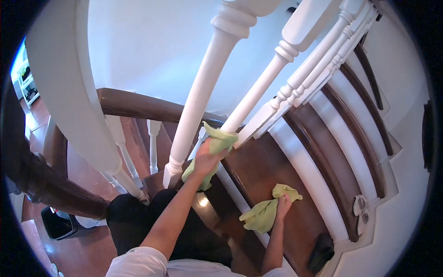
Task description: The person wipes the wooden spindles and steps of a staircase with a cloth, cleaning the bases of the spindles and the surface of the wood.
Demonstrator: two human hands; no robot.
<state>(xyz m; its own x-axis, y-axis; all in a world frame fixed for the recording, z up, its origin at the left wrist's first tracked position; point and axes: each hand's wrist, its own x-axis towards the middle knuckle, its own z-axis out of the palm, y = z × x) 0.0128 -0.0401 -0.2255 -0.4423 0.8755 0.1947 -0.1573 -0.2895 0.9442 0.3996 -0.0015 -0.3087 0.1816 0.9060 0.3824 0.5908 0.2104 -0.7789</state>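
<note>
My left hand [204, 161] presses a light green cloth [223, 140] around the lower part of a white turned baluster [254, 91]. Part of that cloth hangs down below my fingers. To the right, my right hand [283, 206] grips a second yellow-green cloth [261, 216] in its fist, over a brown stair tread [270, 162]. The cloth bunches out on both sides of that fist. Just left of my left hand rises another white baluster [199, 90], thicker in view.
More white-fronted stairs with dark nosings [318, 159] climb to the right. Sunglasses with a white frame [360, 213] and a black object [321, 252] lie near the wall side. A brown handrail [142, 104] crosses behind the balusters. Lower left stands a black bin [59, 223].
</note>
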